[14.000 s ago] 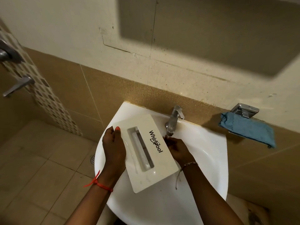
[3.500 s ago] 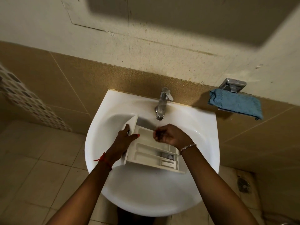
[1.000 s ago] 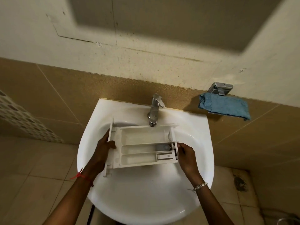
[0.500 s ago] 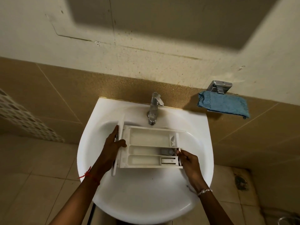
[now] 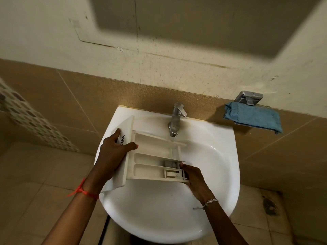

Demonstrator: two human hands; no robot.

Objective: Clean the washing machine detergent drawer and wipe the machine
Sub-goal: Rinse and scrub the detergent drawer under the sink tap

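Detergent drawer of white moulded plastic [image 5: 152, 156], out of its machine, held tilted above bowl of white glazed ceramic basin [image 5: 228, 174], far corner just below spout of chrome pillar tap [image 5: 176, 119]. Gripped at flat, glossy front panel [image 5: 124, 128] by left hand [image 5: 113, 152], thumb hooked over panel's inner edge, fingers spread across lettered face. Clasped at opposite, rear end by right hand [image 5: 192, 175], fingers curled round end wall beside small siphon insert. Judged as rinse-and-inspect step: open side up, one broad trough and two narrow, thin dividing walls, matt and faintly dulled, possibly by residue. Could not tell whether water ran from spout. Judged next move to call for firm two-handed hold on slick plastic while angling each trough under spout, then tipping to drain; narrow corners and insert likely needing fingertips. Noted folded blue terry cloth [image 5: 253, 117] draped on chrome wall holder [image 5: 248, 98], well apart to right. Saw nothing of machine itself.
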